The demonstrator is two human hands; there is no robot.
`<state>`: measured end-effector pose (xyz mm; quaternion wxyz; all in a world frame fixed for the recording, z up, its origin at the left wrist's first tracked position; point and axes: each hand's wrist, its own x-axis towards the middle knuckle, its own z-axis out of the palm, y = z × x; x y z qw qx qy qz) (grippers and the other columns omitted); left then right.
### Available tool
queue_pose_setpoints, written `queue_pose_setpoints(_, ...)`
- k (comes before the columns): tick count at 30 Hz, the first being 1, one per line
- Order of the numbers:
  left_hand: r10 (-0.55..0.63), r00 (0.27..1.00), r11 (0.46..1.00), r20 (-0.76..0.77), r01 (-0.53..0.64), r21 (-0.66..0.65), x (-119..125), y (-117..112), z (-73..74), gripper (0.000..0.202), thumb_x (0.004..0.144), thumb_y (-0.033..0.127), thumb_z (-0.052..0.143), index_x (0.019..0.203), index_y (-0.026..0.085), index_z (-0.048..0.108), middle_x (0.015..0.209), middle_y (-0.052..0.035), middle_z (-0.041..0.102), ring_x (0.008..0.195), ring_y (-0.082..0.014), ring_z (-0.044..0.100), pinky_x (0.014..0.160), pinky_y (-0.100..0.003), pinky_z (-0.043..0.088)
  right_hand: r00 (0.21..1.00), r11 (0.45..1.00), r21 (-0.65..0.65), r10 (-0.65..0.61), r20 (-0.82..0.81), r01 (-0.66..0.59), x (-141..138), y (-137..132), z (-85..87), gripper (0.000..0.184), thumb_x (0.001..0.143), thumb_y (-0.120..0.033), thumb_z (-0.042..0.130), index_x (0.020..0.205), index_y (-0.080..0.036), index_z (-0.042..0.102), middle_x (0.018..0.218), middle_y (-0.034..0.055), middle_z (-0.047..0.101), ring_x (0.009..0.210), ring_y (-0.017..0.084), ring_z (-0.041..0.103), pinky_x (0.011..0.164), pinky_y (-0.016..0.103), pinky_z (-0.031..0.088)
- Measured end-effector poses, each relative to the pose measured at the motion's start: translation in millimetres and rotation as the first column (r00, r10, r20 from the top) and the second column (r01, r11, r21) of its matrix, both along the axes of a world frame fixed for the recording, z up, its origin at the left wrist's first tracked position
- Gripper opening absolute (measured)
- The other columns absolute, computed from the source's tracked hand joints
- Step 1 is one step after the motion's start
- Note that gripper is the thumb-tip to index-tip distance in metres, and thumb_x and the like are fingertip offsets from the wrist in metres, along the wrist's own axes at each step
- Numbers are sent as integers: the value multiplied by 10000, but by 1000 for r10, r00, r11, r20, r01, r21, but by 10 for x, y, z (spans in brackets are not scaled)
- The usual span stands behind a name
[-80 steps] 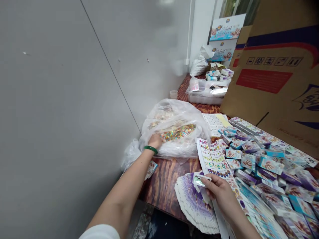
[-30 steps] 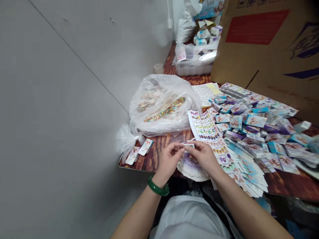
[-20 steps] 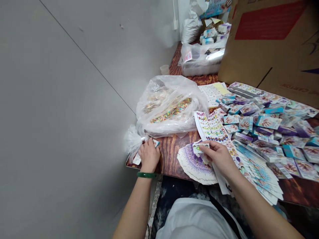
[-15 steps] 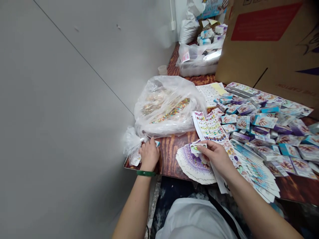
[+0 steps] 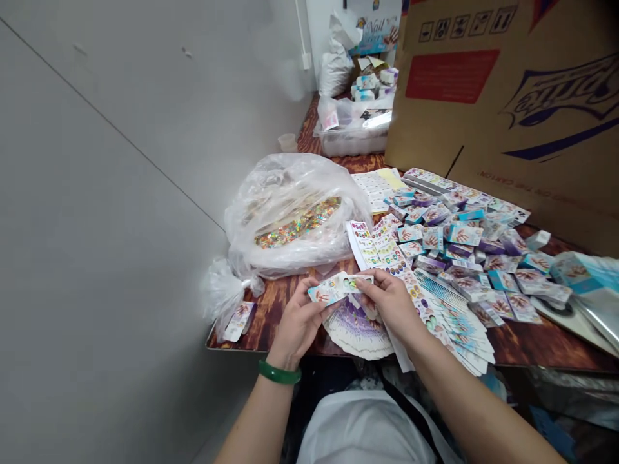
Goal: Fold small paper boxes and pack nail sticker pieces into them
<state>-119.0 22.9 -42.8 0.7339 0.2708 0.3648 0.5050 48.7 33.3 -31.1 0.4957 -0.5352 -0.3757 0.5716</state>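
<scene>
My left hand (image 5: 300, 322), a green bangle on its wrist, is closed around a small light-blue and white box (image 5: 329, 290) with a hand picture, held tilted. Between thumb and fingers my right hand (image 5: 391, 299) pinches a small sticker card (image 5: 356, 282) with green oval designs. The card's left end meets the right end of the box; whether it is inside cannot be made out. Under both hands lies a fan of purple-and-white cards (image 5: 360, 332). Beside the right hand are printed sticker sheets (image 5: 394, 258).
A clear plastic bag (image 5: 290, 177) with shiny multicoloured contents stands ahead. At the left edge are a tied bag (image 5: 220, 290) and a purple box (image 5: 242, 317). Many small boxes (image 5: 464, 233), a blue card fan (image 5: 459, 328) and a large carton (image 5: 449, 122) occupy the right. A wall borders the left.
My left hand has come up from the table's left edge with a blue-and-white box and met my right hand. The right hand still holds the sticker card. The view has turned right.
</scene>
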Motion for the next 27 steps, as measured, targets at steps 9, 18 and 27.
queue_pose_setpoints(9, 36, 993, 983, 116, -15, -185, 95, 26, -5, 370, 606, 14, 581, 917, 191, 488, 888, -37, 652, 810, -145, 628, 724, -269, 525, 998, 998, -22, 60, 11, -60, 108, 25, -5, 312, 624, -418, 691, 753, -152, 592, 413, -67, 463, 362, 74, 353, 373, 207, 252)
queue_pose_setpoints(18, 83, 996, 994, -28, -85, -71, 190, -49, 14, 306, 621, 61, 590, 883, 193, 504, 862, -15, 641, 752, -124, 585, 647, -216, 474, 906, 988, 152, -73, 417, 9, 101, 43, -210, 212, 633, -352, 719, 730, -179, 645, 537, -36, 507, 488, 98, 377, 455, 221, 315)
queue_pose_setpoints(27, 68, 992, 997, -109, -70, -14, 177, -29, 14, 254, 639, 137, 608, 860, 200, 499, 781, 23, 607, 699, -110, 557, 635, -200, 426, 948, 979, 67, 165, 271, -190, 111, 19, -137, 204, 688, -335, 672, 795, -167, 716, 492, -30, 533, 452, 106, 433, 443, 230, 320)
